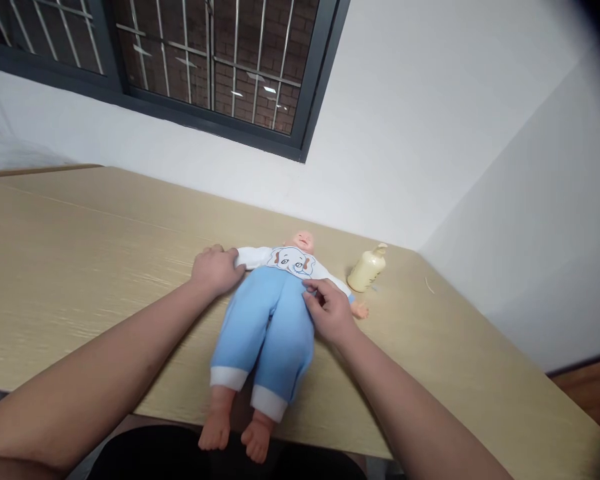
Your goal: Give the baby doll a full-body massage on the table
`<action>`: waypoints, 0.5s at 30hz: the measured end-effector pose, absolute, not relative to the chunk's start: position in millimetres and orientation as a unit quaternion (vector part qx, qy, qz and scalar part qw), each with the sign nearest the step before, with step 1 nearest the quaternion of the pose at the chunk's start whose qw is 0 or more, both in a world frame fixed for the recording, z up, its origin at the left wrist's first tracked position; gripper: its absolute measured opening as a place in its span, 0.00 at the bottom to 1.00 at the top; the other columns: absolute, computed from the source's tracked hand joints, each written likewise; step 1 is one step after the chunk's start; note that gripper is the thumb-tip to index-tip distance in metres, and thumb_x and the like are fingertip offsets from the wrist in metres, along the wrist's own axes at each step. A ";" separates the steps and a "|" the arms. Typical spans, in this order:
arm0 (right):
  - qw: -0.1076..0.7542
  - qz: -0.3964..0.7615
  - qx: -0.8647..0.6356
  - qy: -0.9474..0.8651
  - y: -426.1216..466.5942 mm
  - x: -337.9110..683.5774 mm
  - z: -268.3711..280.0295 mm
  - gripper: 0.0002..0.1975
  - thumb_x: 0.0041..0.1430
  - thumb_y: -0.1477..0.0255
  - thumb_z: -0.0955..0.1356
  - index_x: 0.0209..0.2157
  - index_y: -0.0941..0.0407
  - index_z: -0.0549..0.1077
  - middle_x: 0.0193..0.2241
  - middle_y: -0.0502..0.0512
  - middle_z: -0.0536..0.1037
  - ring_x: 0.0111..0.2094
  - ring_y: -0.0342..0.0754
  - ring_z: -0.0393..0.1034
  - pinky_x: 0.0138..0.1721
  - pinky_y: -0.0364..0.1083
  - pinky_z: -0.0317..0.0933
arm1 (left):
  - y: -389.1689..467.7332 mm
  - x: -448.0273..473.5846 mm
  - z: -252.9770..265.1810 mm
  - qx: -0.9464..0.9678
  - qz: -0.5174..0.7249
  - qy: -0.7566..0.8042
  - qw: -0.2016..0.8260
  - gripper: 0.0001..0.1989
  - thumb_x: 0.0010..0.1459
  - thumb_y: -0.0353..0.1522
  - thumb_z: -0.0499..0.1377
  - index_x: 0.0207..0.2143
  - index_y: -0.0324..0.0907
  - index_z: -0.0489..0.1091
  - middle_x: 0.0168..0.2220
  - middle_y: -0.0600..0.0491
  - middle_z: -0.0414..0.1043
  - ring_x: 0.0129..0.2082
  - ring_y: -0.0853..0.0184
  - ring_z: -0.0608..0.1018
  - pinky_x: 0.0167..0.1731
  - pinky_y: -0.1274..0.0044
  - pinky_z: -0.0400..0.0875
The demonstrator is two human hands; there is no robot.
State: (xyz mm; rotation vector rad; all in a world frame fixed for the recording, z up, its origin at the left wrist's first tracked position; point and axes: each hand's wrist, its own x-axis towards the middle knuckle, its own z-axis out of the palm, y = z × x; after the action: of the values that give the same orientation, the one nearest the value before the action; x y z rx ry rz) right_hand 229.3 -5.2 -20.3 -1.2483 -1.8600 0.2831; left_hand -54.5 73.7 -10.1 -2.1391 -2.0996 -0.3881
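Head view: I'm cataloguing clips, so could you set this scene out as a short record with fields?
Doll: on its back, feet at the near table edge
Clothing: white top, light-blue trousers
Left hand: over one sleeve end, grip unclear
Right hand: at the trousers' waist, fingers curled
Bottle: pale yellow, beyond the right hand
Surface: wood-toned table
Background: barred window, white wall

Soft light, glints on window [195,70], dark right corners
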 end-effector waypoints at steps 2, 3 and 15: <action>0.420 0.127 -0.502 -0.745 -3.9 228.4 -20.9 0.13 0.59 0.67 0.68 0.46 0.52 0.78 0.37 0.53 0.76 0.29 0.45 0.67 0.36 0.48 0.66 | 77.1 -56.6 -12.3 -0.705 -0.153 -0.689 0.072 0.26 0.59 0.49 0.51 0.48 0.43 0.75 0.51 0.38 0.73 0.52 0.45 0.73 0.49 0.62 0.66; 0.419 0.132 -0.502 -0.745 -3.0 228.4 -21.3 0.13 0.59 0.67 0.69 0.45 0.52 0.78 0.37 0.53 0.76 0.29 0.44 0.67 0.36 0.48 0.66 | 79.0 -57.6 -13.3 -0.706 -0.163 -0.686 0.064 0.25 0.59 0.49 0.51 0.49 0.43 0.74 0.53 0.39 0.73 0.53 0.46 0.73 0.49 0.63 0.66; 0.441 0.190 -0.475 -0.738 7.2 235.2 -30.6 0.06 0.56 0.66 0.72 0.35 0.52 0.80 0.35 0.53 0.76 0.29 0.45 0.68 0.34 0.47 0.64 | 86.3 -63.7 -12.5 -0.686 -0.193 -0.702 -0.006 0.22 0.63 0.46 0.47 0.37 0.45 0.76 0.36 0.45 0.79 0.39 0.52 0.79 0.38 0.66 0.68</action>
State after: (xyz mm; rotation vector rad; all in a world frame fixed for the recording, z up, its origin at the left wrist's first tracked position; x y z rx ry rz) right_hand 235.2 7.2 -30.6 -1.1781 -1.8310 0.4727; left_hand -63.7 86.3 -12.5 -2.1623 -2.2142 -0.6081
